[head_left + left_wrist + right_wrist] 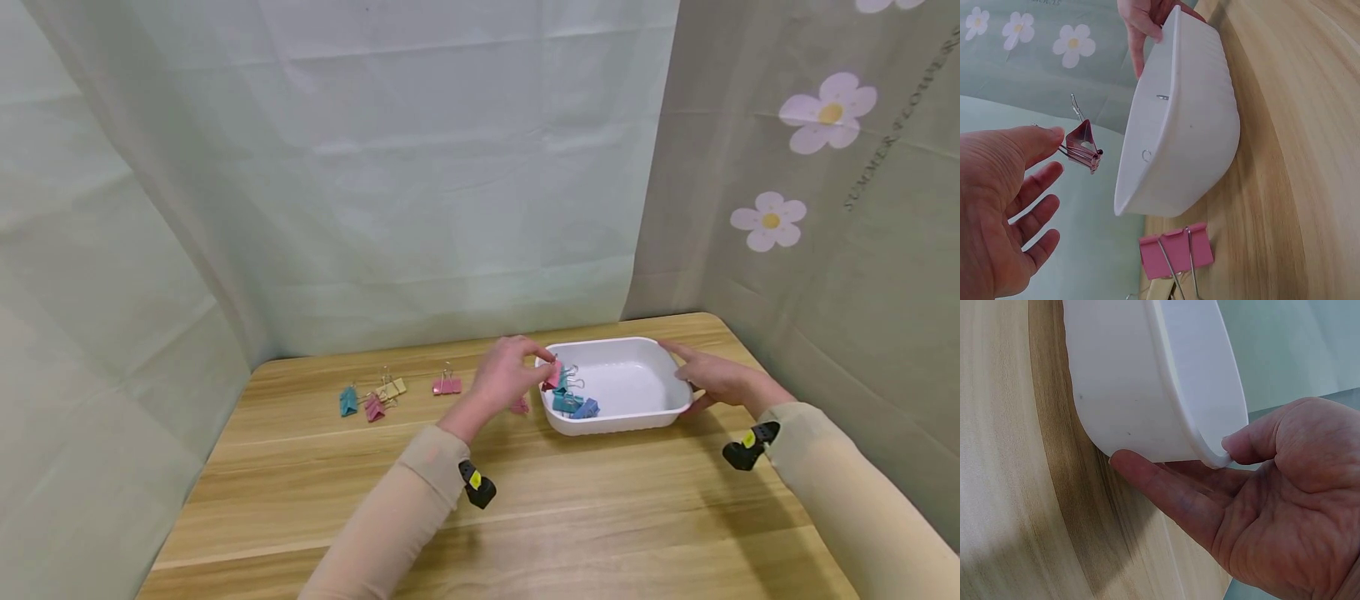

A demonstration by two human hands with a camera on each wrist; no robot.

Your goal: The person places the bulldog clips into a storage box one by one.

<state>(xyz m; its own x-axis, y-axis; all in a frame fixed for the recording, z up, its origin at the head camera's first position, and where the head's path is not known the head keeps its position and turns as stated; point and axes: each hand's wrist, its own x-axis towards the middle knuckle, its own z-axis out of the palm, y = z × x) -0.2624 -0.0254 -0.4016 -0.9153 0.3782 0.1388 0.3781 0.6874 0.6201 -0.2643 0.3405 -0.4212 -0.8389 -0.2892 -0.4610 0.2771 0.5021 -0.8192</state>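
Observation:
Between thumb and index finger my left hand (510, 375) pinches a pink binder clip (1082, 145) by its wire handle, at the left end of a white plastic bin (615, 427). Its other fingers (1036, 215) are spread and loosely bent. My right hand (716, 377) holds the bin's right end, thumb (1254, 440) on the rim and fingers along the outer wall. Inside the bin's left part lie teal binder clips (567, 403) and a blue binder clip (585, 409). Just outside its left end a pink clip (1175, 253) rests on the table, partly hidden by my left hand in the head view.
Further left on the wooden table (300, 483) lie another pink clip (447, 386), a yellow clip (392, 388), a teal clip (348, 402) and a darker pink clip (374, 407). A pale curtain (450, 183) hangs behind the table's back edge.

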